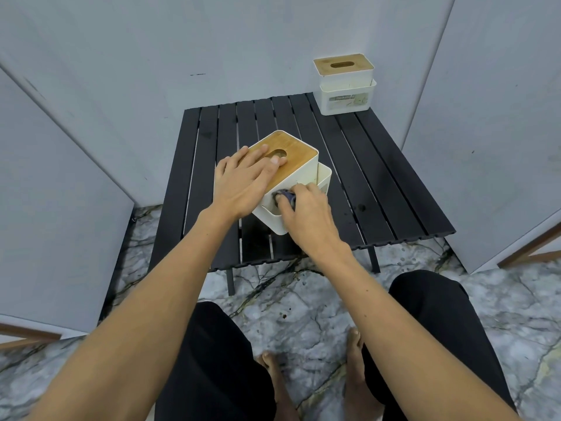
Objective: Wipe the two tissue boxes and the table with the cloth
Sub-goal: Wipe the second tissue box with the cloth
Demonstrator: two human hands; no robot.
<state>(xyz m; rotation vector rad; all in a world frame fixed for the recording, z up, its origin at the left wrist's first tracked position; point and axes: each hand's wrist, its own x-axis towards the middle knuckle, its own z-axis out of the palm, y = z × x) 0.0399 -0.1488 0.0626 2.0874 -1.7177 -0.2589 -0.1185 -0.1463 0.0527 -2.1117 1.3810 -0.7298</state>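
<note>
Head cam: white plastic tissue box w/ wooden slotted lid (291,159) sits mid on black slatted table (379,177), tilted diagonally; left hand (243,183) lies flat on the lid, fingers straight, fingertips at the slot. Right hand (306,214) has fingers curled round a bunched dark blue-grey cloth (285,197), pressing it vs. the box's near side wall. Second white tissue box w/ wooden lid (344,86) stands at table's far right corner, well apart.

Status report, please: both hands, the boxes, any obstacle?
Left hand flat on near tissue box lid. Right hand presses cloth on its side. Far tissue box untouched. No obstacle.
</note>
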